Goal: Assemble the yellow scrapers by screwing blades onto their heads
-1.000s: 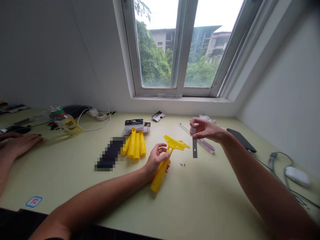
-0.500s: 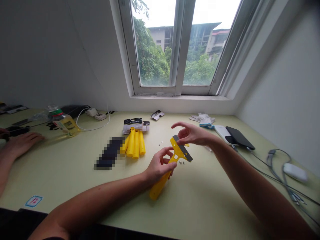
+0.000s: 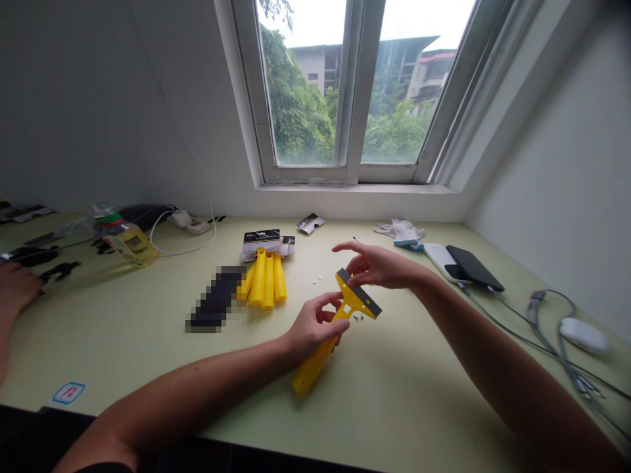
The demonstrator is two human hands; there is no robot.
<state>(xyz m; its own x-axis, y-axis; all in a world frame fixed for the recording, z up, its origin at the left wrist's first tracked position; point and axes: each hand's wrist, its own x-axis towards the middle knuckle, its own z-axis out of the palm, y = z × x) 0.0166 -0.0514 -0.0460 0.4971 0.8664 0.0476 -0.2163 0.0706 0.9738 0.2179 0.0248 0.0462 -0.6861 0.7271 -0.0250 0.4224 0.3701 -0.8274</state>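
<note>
My left hand (image 3: 318,325) is wrapped round the handle of a yellow scraper (image 3: 315,368), its thumb lying along the neck. The scraper is tilted, with its wide head up and to the right. Along the head's front edge lies a flat grey blade (image 3: 367,301). My right hand (image 3: 377,266) has its thumb and a bent finger closed on the blade's upper left end, while the index finger sticks out to the left. Two small screws (image 3: 359,316) lie on the table just beyond the head. Two small nuts (image 3: 317,280) lie farther left.
Several yellow scraper handles (image 3: 269,279) lie by black-and-white cards (image 3: 261,243). A pixelated dark patch (image 3: 217,302) covers something beside them. A bottle of yellow liquid (image 3: 131,243) and another person's hand (image 3: 20,286) are left. Gloves (image 3: 400,230), a phone (image 3: 473,268) and cables (image 3: 557,348) are right.
The blade has shifted and now sits closer in line with the scraper head's edge. My right hand has moved slightly with it. The other person's hand has drawn back to the left.
</note>
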